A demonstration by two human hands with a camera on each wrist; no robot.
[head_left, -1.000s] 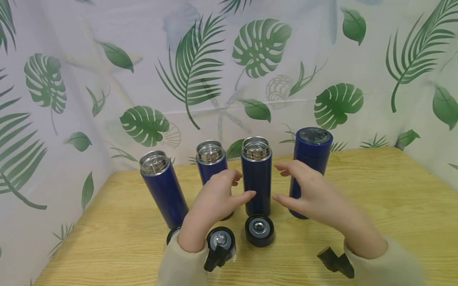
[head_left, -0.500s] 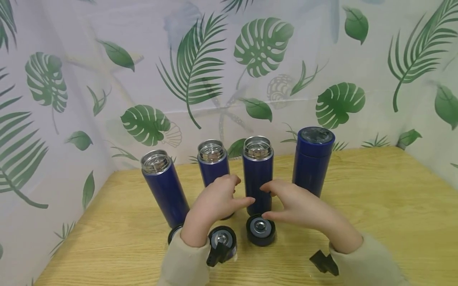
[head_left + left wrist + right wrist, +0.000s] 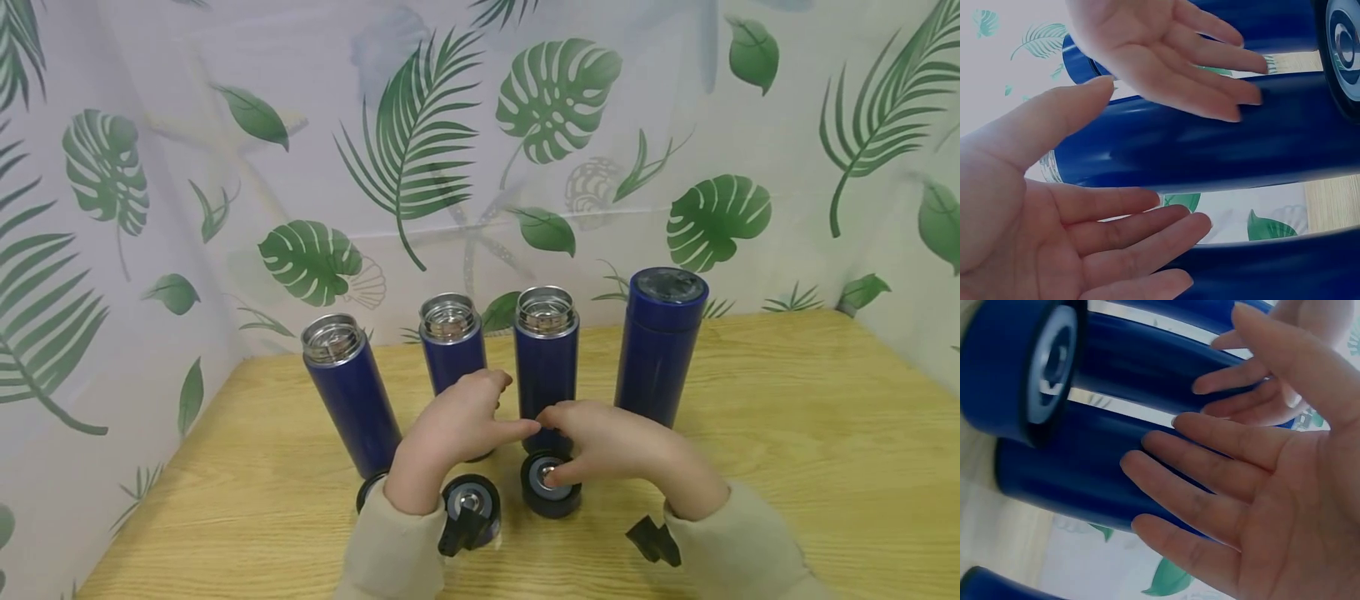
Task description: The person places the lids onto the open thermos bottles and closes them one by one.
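Four blue thermos bottles stand in a row on the table. The third bottle [image 3: 546,358] from the left has no lid and shows its steel mouth; an upturned lid [image 3: 551,505] lies in front of it. My right hand [image 3: 618,442] hovers over this lid, its thumb overlapping the lid's middle in the head view; contact cannot be told. In the right wrist view the fingers [image 3: 1179,487] are spread and straight, holding nothing. My left hand [image 3: 457,429] hangs before the second bottle [image 3: 452,350], thumb pointing right, with its palm bare in the left wrist view.
The lidless leftmost bottle [image 3: 351,400] appears tilted. A lidded bottle [image 3: 663,350] stands at the right. Another upturned lid [image 3: 472,493] lies by my left wrist, and one more lid [image 3: 366,485] is partly behind my left forearm. A leaf-patterned cloth [image 3: 480,167] backs the wooden table [image 3: 810,433].
My right hand has moved left and down, from beside the lidded bottle to over the lid before the third bottle. My left hand has sunk slightly. The bottles stay in place.
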